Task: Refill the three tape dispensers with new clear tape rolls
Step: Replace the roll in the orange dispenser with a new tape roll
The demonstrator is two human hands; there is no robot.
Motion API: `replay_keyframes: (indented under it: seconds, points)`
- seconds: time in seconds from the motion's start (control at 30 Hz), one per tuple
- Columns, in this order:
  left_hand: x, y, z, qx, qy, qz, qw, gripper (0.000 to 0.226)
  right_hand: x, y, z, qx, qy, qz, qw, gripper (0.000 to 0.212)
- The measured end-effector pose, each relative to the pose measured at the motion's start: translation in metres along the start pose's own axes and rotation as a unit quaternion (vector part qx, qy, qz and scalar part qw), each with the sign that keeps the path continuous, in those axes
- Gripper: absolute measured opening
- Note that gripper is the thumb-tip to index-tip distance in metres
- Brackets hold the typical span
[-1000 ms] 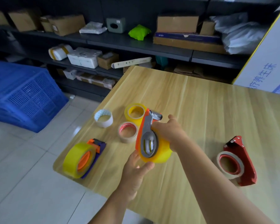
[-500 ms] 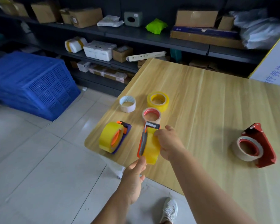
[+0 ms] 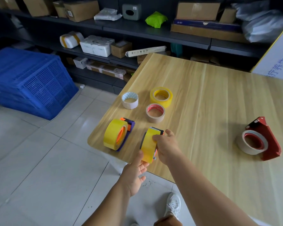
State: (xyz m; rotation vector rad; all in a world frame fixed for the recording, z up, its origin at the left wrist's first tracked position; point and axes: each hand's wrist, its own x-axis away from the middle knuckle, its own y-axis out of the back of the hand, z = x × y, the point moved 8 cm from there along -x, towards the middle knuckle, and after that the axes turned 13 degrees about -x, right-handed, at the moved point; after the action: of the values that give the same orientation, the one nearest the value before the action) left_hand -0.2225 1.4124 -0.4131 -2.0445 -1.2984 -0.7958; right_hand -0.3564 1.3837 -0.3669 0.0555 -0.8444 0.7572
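Note:
My right hand grips an orange dispenser loaded with a yellow-tinted tape roll, held on edge at the table's near-left edge. Just below that roll is my left hand, fingers apart, its thumb touching the roll's lower rim. To the left stands a purple and orange dispenser with a full yellow roll. A red dispenser with a thin, nearly bare roll lies far right. Loose on the table: a yellow roll, a red-cored brown core and a white core.
The wooden table ends just under my hands, with tiled floor below. Stacked blue crates sit at the left. Dark shelves with boxes run along the back. A white board with blue print leans at the right.
The orange dispenser has come down from face-on in the air to edge-on at the table's near edge beside the purple one. My left hand dropped below it. The view has drawn back.

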Motion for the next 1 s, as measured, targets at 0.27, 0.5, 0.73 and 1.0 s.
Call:
replay_keyframes:
  seconds: [0.27, 0.5, 0.73, 1.0]
  points:
    - [0.002, 0.004, -0.001, 0.015, 0.017, 0.005, 1.0, 0.072, -0.014, 0.004, -0.012, 0.012, -0.011, -0.002, 1.0, 0.071]
    - [0.007, 0.025, -0.044, -0.102, -0.187, -0.145, 0.966, 0.025, -0.013, 0.005, -0.017, 0.036, -0.013, -0.008, 0.999, 0.045]
    - [0.021, 0.023, -0.07, -0.273, -0.279, -0.186, 0.902, 0.032, -0.017, 0.007, -0.018, 0.06, 0.011, -0.009, 0.998, 0.04]
    - [0.016, 0.024, -0.078, -0.303, -0.23, -0.176, 0.908, 0.033, -0.012, 0.005, -0.013, 0.077, 0.033, -0.021, 0.996, 0.035]
